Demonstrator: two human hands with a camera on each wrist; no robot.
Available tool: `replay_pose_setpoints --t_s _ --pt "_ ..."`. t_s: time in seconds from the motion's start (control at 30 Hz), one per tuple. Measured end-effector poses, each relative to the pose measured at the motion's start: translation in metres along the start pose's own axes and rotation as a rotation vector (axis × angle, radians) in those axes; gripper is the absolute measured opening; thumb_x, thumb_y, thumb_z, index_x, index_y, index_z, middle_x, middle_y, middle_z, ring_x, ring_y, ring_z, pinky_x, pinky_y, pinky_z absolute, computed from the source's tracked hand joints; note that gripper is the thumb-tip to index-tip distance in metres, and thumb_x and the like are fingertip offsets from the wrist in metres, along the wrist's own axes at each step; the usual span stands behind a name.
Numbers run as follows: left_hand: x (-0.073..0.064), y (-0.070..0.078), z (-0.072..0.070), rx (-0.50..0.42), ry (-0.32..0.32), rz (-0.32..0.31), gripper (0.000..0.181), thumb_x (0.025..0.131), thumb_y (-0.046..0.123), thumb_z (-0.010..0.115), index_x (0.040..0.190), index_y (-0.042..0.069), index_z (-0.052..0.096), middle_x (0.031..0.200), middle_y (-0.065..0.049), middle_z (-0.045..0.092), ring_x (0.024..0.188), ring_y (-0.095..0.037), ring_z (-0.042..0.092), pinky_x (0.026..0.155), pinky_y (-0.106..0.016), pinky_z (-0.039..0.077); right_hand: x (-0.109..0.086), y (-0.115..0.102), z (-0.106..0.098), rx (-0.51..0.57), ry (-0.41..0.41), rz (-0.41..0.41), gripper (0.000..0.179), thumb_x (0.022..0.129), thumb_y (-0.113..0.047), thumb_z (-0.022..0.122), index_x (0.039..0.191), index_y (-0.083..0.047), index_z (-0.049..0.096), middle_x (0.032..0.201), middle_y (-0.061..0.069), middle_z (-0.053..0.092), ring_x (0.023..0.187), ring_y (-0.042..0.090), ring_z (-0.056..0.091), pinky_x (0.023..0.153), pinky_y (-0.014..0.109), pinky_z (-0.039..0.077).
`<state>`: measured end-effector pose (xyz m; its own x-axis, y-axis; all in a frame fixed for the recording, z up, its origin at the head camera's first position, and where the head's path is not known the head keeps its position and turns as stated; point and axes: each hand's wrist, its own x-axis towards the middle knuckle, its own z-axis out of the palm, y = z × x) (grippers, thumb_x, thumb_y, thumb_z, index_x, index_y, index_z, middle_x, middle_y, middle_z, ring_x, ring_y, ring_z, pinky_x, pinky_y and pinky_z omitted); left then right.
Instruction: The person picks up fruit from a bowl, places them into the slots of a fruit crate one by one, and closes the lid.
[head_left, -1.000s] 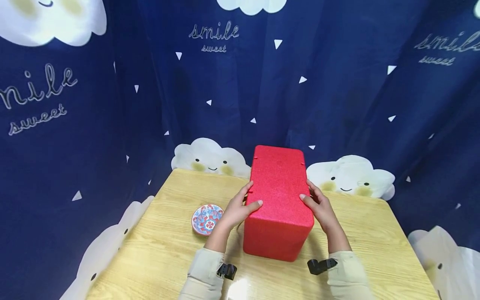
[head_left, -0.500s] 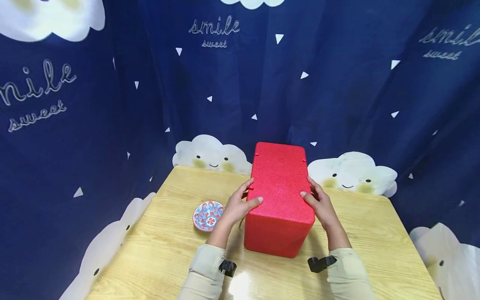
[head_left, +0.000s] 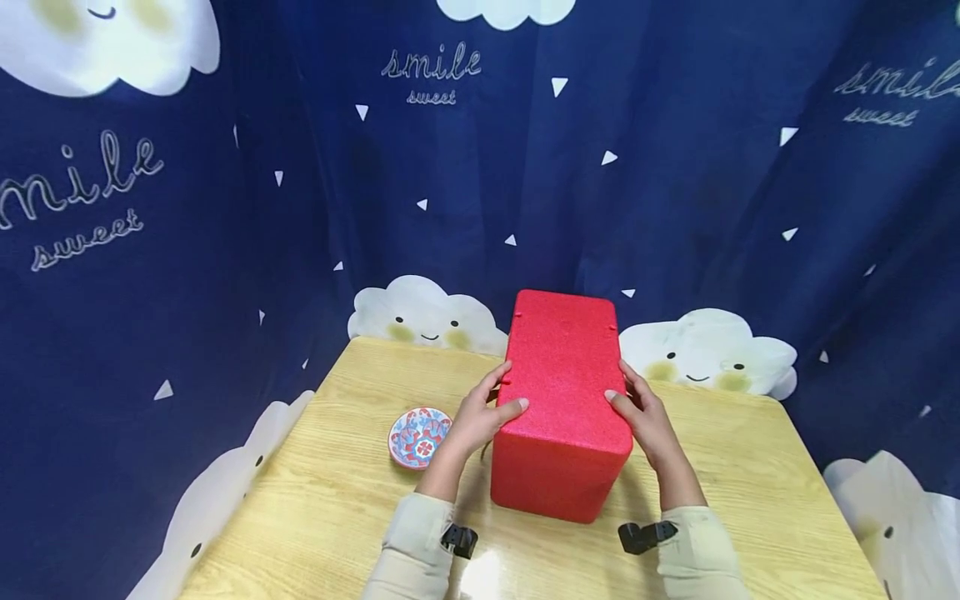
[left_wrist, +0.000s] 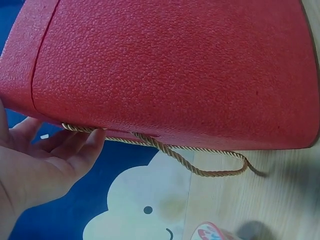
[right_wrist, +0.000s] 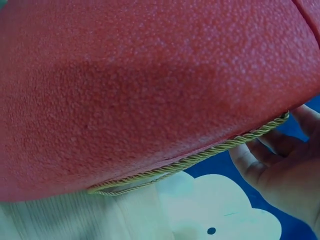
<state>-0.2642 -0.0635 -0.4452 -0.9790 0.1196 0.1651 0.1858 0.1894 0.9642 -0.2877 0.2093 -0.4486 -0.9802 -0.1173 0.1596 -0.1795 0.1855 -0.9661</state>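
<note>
A tall red box (head_left: 566,375) of pebbly foam, with a lid seam near its top, stands on the table between my hands. My left hand (head_left: 480,417) holds its left upper edge, thumb on top and fingers down the side. On the opposite edge my right hand (head_left: 643,417) grips the same way. A gold twisted rope (left_wrist: 200,171) loops along the left side, by my left fingertips. Along the right side runs another gold rope (right_wrist: 200,157), right at my right fingers. The box's inside is hidden.
A small bowl (head_left: 416,439) with a red, blue and white pattern sits left of the box, partly behind my left wrist. The wooden table (head_left: 750,475) ends at the back against a dark blue curtain (head_left: 675,183) with clouds.
The head view shifts slightly. Both hands keep their places on the box, and the box and the bowl stay where they were.
</note>
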Motion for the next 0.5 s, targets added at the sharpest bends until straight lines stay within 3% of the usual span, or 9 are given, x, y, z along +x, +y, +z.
replay_pose_setpoints --t_s 0.1,0.27,0.5 --pt "-0.006 0.011 0.002 -0.025 0.012 0.024 0.065 0.083 0.023 0.068 0.141 0.013 0.041 0.123 -0.009 0.052 0.113 -0.03 0.048 0.09 -0.042 0.041 -0.003 0.0 -0.002 0.01 0.025 0.002 0.06 0.093 -0.021 0.056 0.147 -0.013 0.029 0.137 0.019 0.04 0.106 0.005 0.047 0.081 0.016 0.042" --pt "-0.032 0.037 0.004 -0.121 0.066 0.063 0.053 0.088 0.011 0.061 0.135 -0.003 0.042 0.128 -0.022 0.049 0.116 -0.04 0.046 0.096 -0.048 0.037 -0.019 0.001 -0.007 0.045 0.08 0.012 0.053 0.095 -0.019 0.055 0.143 -0.006 0.036 0.132 0.019 0.044 0.101 0.001 0.052 0.079 0.017 0.045" --pt "-0.049 0.029 0.01 -0.205 0.178 0.027 0.047 0.089 0.009 0.061 0.131 -0.004 0.047 0.132 -0.022 0.047 0.117 -0.039 0.045 0.093 -0.046 0.041 -0.046 0.007 -0.008 0.104 0.131 0.028 0.053 0.095 -0.023 0.055 0.138 0.003 0.039 0.115 -0.011 0.055 0.103 0.001 0.054 0.076 0.022 0.049"
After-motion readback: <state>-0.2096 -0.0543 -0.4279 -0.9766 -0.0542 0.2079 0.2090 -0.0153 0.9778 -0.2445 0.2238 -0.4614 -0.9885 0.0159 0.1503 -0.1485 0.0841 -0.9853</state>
